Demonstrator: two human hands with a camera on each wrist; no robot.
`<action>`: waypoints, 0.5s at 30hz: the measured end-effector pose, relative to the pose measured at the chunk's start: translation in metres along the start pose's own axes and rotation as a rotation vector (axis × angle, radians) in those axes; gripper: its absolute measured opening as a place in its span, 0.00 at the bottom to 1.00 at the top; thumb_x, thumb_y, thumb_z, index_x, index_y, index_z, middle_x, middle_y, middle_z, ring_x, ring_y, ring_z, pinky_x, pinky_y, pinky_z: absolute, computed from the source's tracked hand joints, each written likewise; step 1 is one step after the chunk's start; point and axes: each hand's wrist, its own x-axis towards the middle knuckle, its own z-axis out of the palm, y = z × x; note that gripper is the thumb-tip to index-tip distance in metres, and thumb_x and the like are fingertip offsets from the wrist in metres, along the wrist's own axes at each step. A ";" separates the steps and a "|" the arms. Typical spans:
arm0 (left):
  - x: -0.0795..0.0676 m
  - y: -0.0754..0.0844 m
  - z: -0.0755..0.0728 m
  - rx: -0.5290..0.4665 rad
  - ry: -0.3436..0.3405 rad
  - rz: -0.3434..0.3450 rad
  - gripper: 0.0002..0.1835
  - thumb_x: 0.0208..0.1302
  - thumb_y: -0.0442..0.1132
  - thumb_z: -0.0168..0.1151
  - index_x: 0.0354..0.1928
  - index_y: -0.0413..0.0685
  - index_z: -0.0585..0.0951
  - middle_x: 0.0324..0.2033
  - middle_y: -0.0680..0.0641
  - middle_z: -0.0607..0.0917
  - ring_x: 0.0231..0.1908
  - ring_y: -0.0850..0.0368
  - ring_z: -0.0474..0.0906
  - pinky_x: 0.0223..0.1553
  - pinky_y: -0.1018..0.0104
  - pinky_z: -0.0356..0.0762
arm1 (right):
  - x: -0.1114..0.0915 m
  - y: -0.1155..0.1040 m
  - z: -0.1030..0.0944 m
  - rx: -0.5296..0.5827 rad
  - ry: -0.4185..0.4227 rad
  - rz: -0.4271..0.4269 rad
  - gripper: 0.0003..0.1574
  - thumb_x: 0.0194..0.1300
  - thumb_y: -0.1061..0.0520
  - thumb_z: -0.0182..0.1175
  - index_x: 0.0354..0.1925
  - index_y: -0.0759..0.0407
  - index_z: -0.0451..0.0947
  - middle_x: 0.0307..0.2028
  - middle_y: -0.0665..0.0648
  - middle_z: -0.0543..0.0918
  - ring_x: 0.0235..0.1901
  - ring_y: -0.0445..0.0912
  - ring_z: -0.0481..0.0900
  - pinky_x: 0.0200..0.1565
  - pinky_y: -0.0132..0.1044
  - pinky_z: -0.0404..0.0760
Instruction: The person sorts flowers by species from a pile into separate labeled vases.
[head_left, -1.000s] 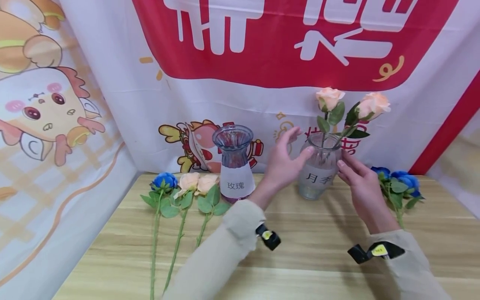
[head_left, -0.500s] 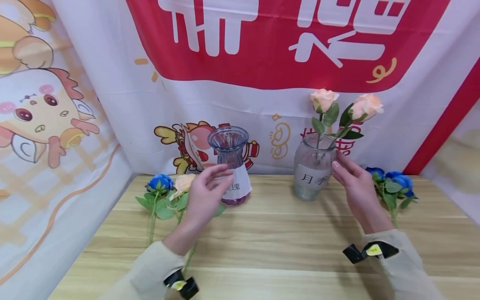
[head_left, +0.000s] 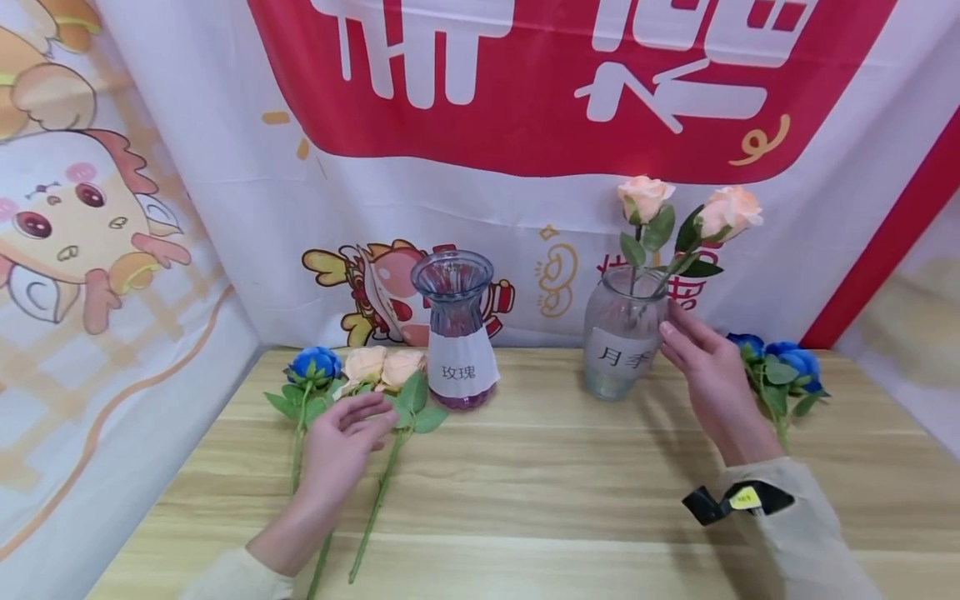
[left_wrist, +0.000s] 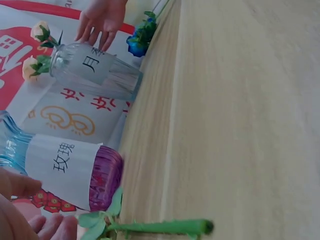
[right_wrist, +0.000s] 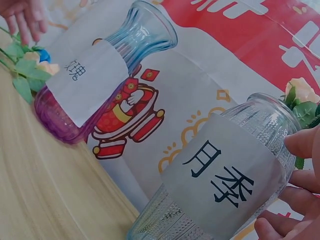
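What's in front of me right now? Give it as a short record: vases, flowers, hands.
Clear vase: upright on the table
In clear vase: two peach flowers
Purple-blue vase: upright, left of the clear one; no flower standing in it
Loose, left: one blue flower, one peach pair
Loose, right: blue cluster, at least two blooms
Left hand: by the peach pair, thumb and fingers apart; contact unclear
Right hand: against the clear vase's right side
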 end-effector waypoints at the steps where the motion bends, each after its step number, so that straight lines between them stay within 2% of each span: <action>1: 0.000 -0.003 -0.002 0.012 0.002 -0.014 0.28 0.71 0.40 0.70 0.71 0.45 0.76 0.66 0.40 0.84 0.48 0.66 0.85 0.47 0.71 0.86 | 0.000 -0.001 0.000 0.002 -0.002 0.000 0.52 0.77 0.35 0.57 0.86 0.45 0.46 0.87 0.49 0.48 0.86 0.49 0.49 0.83 0.51 0.55; 5: 0.001 -0.013 -0.005 0.086 -0.024 -0.052 0.32 0.66 0.40 0.74 0.71 0.44 0.76 0.64 0.40 0.86 0.51 0.57 0.89 0.46 0.70 0.88 | 0.000 -0.001 0.000 0.011 -0.001 0.011 0.52 0.77 0.35 0.57 0.86 0.45 0.46 0.87 0.49 0.48 0.86 0.49 0.49 0.83 0.51 0.55; 8: 0.003 -0.020 -0.006 0.147 -0.040 -0.053 0.35 0.62 0.39 0.77 0.70 0.42 0.77 0.62 0.39 0.87 0.54 0.50 0.89 0.46 0.67 0.89 | 0.000 0.000 -0.001 0.007 0.000 0.018 0.52 0.77 0.34 0.57 0.86 0.44 0.46 0.87 0.49 0.48 0.86 0.50 0.49 0.83 0.52 0.55; 11: 0.005 -0.025 -0.008 0.210 -0.048 -0.054 0.37 0.57 0.38 0.81 0.69 0.42 0.78 0.59 0.39 0.88 0.53 0.47 0.90 0.51 0.61 0.89 | 0.000 0.000 -0.001 0.006 -0.004 0.014 0.52 0.77 0.34 0.57 0.86 0.44 0.46 0.87 0.49 0.47 0.86 0.50 0.48 0.83 0.53 0.54; 15: 0.009 -0.029 -0.009 0.274 -0.069 -0.062 0.40 0.50 0.37 0.84 0.68 0.44 0.79 0.58 0.41 0.89 0.51 0.49 0.91 0.58 0.51 0.86 | 0.001 -0.001 -0.001 0.008 -0.007 0.009 0.52 0.77 0.34 0.58 0.86 0.44 0.46 0.87 0.49 0.47 0.86 0.50 0.48 0.83 0.53 0.54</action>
